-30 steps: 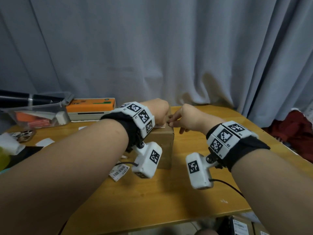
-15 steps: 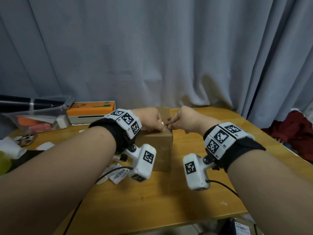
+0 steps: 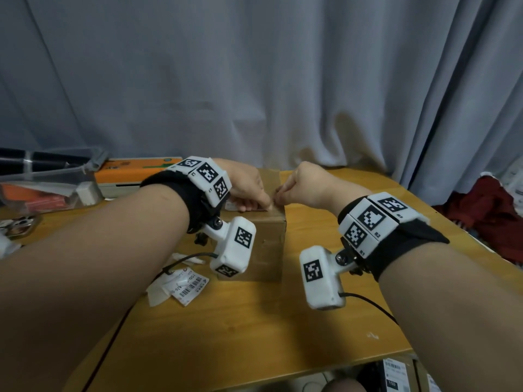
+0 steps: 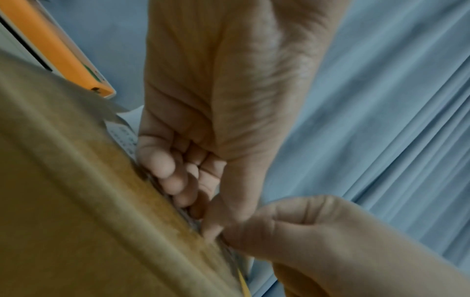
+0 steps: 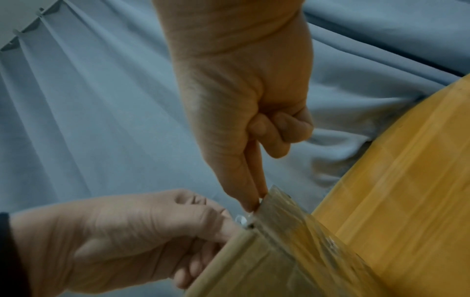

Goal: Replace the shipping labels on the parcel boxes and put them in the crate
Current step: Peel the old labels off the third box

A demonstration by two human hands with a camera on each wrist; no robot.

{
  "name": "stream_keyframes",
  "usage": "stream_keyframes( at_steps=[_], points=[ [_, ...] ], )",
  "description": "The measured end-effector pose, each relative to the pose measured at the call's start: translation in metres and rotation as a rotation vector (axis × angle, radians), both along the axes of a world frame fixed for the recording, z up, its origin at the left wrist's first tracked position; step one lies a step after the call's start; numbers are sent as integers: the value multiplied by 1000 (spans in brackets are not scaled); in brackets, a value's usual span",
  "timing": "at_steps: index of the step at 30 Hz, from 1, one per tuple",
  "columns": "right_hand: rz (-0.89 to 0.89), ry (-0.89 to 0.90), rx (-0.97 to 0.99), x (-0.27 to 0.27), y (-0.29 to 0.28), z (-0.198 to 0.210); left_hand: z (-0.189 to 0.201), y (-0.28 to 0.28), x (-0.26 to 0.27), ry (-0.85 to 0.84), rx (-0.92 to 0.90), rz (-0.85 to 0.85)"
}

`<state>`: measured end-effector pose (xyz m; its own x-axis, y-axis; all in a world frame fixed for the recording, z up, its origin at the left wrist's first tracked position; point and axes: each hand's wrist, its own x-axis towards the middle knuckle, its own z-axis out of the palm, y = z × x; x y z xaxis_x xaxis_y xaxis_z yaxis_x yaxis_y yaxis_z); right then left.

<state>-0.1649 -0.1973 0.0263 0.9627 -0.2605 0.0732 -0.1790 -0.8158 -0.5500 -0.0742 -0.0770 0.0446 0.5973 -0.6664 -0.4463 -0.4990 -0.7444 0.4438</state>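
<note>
A brown cardboard parcel box point(image 3: 266, 250) stands mid-table. A white shipping label point(image 3: 233, 206) lies on its top, mostly hidden under my left hand point(image 3: 263, 203). That hand's fingers are curled down on the label, with the thumb tip at the top's near right corner. My right hand point(image 3: 283, 190) meets it there. In the right wrist view its thumb and forefinger point(image 5: 251, 197) pinch together at the taped corner of the box point(image 5: 287, 241). The left wrist view shows my left hand point(image 4: 201, 217) pressed to the box point(image 4: 76, 201) and the label point(image 4: 122, 136).
Torn-off label pieces point(image 3: 181, 284) lie left of the box. An orange-and-white printer point(image 3: 133, 176) and a clear plastic bin point(image 3: 48, 188) stand at the back left. A red cloth point(image 3: 492, 210) lies at the right. Labelled parcels point(image 3: 396, 374) sit below the table's front edge.
Both hands have stayed together at the box's near right top corner. The left hand has settled lower onto the label, and more of the box top shows behind them.
</note>
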Motion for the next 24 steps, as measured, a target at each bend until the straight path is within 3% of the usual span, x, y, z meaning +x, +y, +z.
stream_keyframes(
  at_steps=[4, 12, 20, 24],
  points=[
    [-114, -69, -10, 2, 5, -4, 0, -5, -2, -16, 41, 9],
    [-89, -75, -10, 2, 2, -7, -4, -5, -8, -104, 16, -32],
    [-71, -50, -5, -2, 5, -4, -16, 12, -10, -292, -190, -45],
    [-60, -31, 7, -3, 5, -3, -17, 28, -11, -135, -420, 25]
  ],
)
